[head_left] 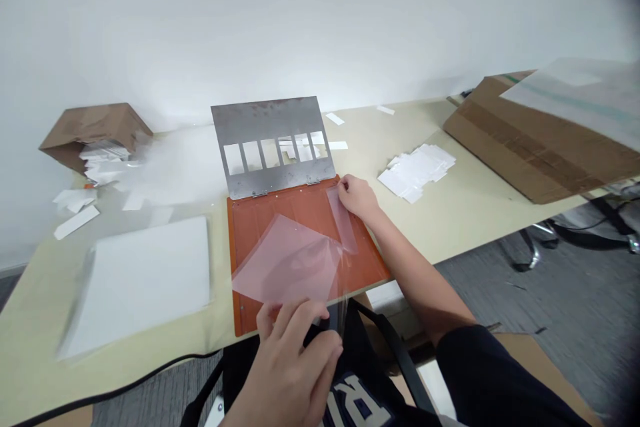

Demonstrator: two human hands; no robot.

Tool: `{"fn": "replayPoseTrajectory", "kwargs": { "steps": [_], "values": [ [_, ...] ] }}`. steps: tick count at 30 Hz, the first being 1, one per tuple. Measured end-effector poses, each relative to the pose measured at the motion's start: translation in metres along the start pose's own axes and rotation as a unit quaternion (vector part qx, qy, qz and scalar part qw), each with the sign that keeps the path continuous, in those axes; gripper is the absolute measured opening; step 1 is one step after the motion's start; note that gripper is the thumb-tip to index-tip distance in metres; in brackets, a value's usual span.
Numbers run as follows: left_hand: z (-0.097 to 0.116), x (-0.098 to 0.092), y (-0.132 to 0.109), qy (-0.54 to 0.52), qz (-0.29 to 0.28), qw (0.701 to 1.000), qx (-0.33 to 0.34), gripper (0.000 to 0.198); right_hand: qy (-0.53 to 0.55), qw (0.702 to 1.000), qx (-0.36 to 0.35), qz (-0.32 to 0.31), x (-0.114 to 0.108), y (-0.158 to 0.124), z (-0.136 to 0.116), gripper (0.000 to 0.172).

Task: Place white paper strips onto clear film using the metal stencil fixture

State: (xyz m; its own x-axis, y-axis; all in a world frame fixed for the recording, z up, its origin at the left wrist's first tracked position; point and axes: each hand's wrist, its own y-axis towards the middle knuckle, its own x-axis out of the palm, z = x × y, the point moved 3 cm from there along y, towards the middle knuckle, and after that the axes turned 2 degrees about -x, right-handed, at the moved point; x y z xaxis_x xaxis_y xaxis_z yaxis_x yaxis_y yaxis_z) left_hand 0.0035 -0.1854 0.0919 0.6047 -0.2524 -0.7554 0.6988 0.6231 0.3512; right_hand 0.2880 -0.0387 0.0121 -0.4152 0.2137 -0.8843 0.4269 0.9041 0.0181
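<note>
Grips clear sheet (287, 260) at near edge of orange plate (250, 227) with left hand (295, 353); pinches strip (344, 221) near its far-right corner with right hand (356, 197).

The person wears a dark short-sleeved top (500, 380) with white lettering (356, 402), perhaps an R.

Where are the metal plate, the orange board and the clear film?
metal plate (267, 121): head view, bare upper part.
orange board (250, 220): head view, bare upper-left area.
clear film (287, 260): head view, its middle.
</note>
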Motion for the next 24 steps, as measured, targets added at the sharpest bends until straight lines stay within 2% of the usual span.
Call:
{"fn": "replayPoseTrajectory", "kwargs": {
  "steps": [4, 9, 13, 18, 20, 24],
  "values": [
    [0.000, -0.003, -0.005, -0.021, -0.013, 1.000, -0.014, 0.020, -0.028, 0.999, -0.022, 0.007, 0.005, 0.004, -0.003, 0.028],
    [-0.001, -0.008, -0.007, -0.024, 0.009, 1.000, -0.018, 0.018, -0.045, 0.997, -0.054, 0.016, 0.006, 0.000, -0.003, 0.032],
    [-0.002, -0.015, -0.008, -0.005, 0.042, 0.999, -0.001, 0.017, -0.050, 0.995, -0.086, 0.015, 0.000, -0.008, -0.002, 0.038],
    [-0.004, -0.023, -0.009, 0.000, 0.117, 0.993, -0.010, 0.020, -0.056, 0.991, -0.122, -0.024, -0.001, -0.023, 0.002, 0.025],
    [-0.006, -0.025, -0.010, -0.018, 0.147, 0.989, -0.017, 0.021, -0.057, 0.990, -0.124, -0.031, -0.001, -0.028, 0.004, 0.024],
    [-0.007, -0.025, -0.010, -0.092, 0.148, 0.985, 0.002, 0.025, -0.049, 0.990, -0.125, -0.037, 0.000, -0.031, 0.007, 0.025]
  ]
}}
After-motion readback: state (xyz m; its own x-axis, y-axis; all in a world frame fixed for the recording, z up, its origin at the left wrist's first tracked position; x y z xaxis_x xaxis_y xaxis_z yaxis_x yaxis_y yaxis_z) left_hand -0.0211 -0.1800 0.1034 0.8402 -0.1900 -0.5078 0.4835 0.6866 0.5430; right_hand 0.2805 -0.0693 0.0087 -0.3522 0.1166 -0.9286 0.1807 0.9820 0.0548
